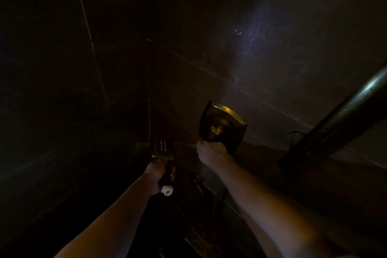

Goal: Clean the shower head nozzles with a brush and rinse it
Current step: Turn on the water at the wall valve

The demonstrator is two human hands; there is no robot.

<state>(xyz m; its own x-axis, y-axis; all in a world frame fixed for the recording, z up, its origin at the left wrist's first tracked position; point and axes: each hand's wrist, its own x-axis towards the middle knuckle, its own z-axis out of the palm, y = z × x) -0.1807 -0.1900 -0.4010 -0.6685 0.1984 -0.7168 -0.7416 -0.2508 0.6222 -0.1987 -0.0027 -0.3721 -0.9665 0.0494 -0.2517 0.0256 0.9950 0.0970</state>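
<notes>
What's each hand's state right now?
Left hand: grip closed on the shower head, by its handle.
Right hand: grip closed on what looks like the valve handle; dim, not certain.

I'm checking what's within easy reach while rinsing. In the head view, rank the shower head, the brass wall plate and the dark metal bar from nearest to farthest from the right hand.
1. brass wall plate, just above the right hand.
2. shower head, to its left, in the left hand.
3. dark metal bar, far off to the right.
</notes>
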